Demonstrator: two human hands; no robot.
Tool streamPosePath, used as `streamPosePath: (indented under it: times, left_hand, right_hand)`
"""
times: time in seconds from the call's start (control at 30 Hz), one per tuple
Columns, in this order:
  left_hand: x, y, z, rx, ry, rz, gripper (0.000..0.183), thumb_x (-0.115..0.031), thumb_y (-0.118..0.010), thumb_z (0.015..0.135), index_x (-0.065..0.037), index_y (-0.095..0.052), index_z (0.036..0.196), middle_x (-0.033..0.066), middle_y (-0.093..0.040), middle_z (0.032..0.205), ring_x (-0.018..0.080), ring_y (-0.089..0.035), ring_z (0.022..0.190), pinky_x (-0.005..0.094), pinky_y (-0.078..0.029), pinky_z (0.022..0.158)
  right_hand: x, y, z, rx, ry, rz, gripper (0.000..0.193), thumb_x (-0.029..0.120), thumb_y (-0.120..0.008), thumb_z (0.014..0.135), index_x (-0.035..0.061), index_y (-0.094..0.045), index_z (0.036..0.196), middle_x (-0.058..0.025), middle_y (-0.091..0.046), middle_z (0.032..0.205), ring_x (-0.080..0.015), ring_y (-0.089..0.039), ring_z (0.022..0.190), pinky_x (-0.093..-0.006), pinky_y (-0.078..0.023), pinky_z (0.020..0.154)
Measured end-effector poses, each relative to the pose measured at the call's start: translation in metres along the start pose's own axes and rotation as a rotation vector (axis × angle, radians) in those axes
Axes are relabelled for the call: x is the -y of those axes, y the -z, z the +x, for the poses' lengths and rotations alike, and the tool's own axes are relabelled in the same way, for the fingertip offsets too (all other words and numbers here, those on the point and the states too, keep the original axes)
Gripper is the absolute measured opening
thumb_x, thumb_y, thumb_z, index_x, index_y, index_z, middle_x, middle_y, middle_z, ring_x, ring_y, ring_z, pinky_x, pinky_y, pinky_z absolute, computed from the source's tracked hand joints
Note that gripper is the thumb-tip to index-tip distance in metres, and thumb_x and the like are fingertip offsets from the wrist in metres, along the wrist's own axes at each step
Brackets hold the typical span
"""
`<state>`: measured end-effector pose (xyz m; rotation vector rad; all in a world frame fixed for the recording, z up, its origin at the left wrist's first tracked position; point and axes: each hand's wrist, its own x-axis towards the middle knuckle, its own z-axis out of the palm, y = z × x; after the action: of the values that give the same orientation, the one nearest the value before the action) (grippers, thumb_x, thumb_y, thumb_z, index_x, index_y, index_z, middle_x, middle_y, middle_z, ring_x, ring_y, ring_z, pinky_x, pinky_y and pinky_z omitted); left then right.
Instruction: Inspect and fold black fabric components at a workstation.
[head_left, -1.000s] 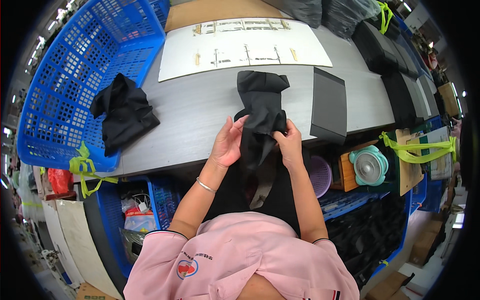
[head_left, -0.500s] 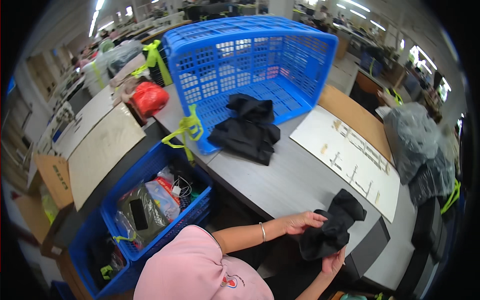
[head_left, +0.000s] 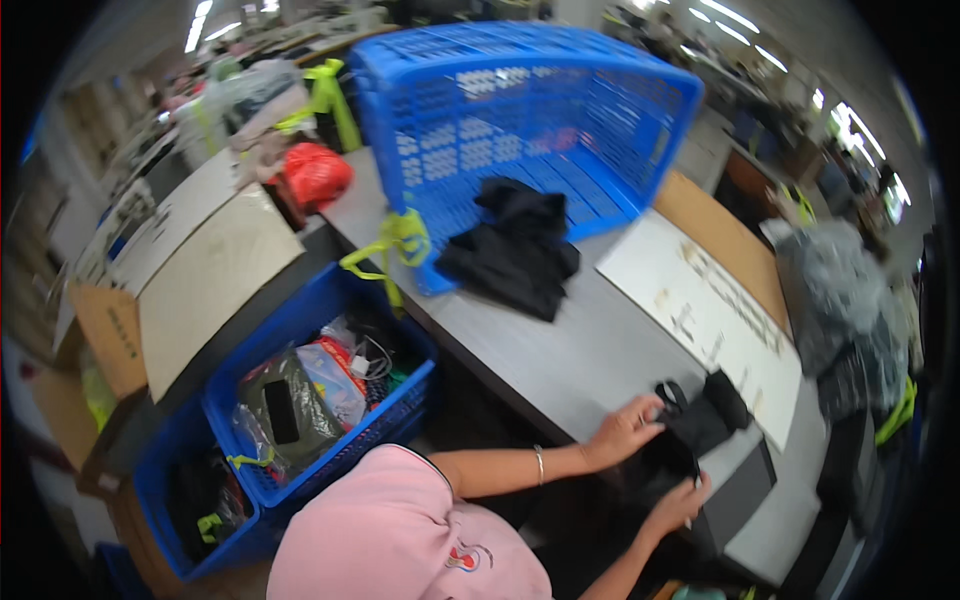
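A piece of black cloth lies partly over the table's near right edge, with both of my hands on it. On its left side my left hand grips the fabric between thumb and fingers. My right hand pinches the cloth lower down, at the near side. The fabric's lower part sags between the hands and blends into the dark area below. Farther off, another heap of black cloth rests half inside a blue plastic basket tipped on its side on the grey table.
A white board with slots lies on the table's right. Left of the table stand stacked blue baskets holding bags, a phone and a cable. A red plastic bag sits at the back left, clear plastic bags at the right.
My right hand has come up along the cloth and its fingers now face the left hand. The cloth's shape has shifted, with a loop standing up. The whole view has shifted slightly.
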<state>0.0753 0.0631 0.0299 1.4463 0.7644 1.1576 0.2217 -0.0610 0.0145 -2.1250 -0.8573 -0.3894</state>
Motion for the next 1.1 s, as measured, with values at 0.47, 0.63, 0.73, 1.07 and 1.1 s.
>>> streamPosePath:
  times: [0.47,0.63,0.73,1.07,1.1]
  left_hand:
    - [-0.006,0.023,0.015,0.069,-0.057,0.105,0.044,-0.003,-0.074,0.083,-0.003,-0.057,0.123,0.0041,-0.058,0.099,0.0061,-0.051,0.065,0.0207,-0.043,0.056]
    - [-0.015,0.020,-0.011,0.067,-0.075,0.038,0.041,-0.003,-0.071,0.086,-0.001,-0.055,0.124,0.0075,-0.060,0.110,0.0060,-0.054,0.071,0.0203,-0.044,0.057]
    - [-0.020,0.025,-0.024,0.093,-0.050,-0.002,0.039,-0.003,-0.069,0.087,-0.002,-0.056,0.124,0.0074,-0.060,0.111,0.0056,-0.054,0.072,0.0197,-0.045,0.058]
    - [-0.030,0.016,-0.063,0.229,0.106,-0.214,0.031,0.000,-0.067,0.090,-0.001,-0.059,0.120,0.0045,-0.061,0.106,0.0020,-0.050,0.072,0.0164,-0.044,0.061]
    - [-0.031,0.015,-0.067,0.254,0.147,-0.228,0.031,-0.001,-0.067,0.090,-0.001,-0.059,0.120,0.0042,-0.061,0.104,0.0019,-0.050,0.071,0.0163,-0.044,0.061]
  right_hand:
    - [-0.029,0.023,0.053,0.246,-0.217,0.199,0.045,0.026,-0.076,0.084,0.0009,-0.060,0.118,-0.0113,-0.063,0.090,-0.0307,-0.062,0.081,-0.0408,-0.050,0.072]
    - [-0.081,0.011,0.058,0.027,-0.088,-0.496,0.023,0.024,-0.074,0.083,0.0060,-0.064,0.095,-0.0129,-0.059,0.101,-0.0313,-0.060,0.094,-0.0445,-0.050,0.081]
    - [-0.103,0.008,0.063,0.018,-0.023,-0.447,0.022,0.024,-0.072,0.084,0.0036,-0.064,0.085,-0.0133,-0.063,0.092,-0.0349,-0.063,0.084,-0.0470,-0.051,0.076]
    - [-0.091,0.017,0.073,0.097,0.052,-0.437,0.018,0.019,-0.070,0.079,0.0026,-0.065,0.083,-0.0128,-0.064,0.086,-0.0357,-0.065,0.078,-0.0464,-0.053,0.072]
    - [-0.092,0.016,0.073,0.098,0.052,-0.436,0.018,0.019,-0.070,0.079,0.0026,-0.065,0.083,-0.0128,-0.064,0.086,-0.0357,-0.065,0.078,-0.0464,-0.053,0.072]
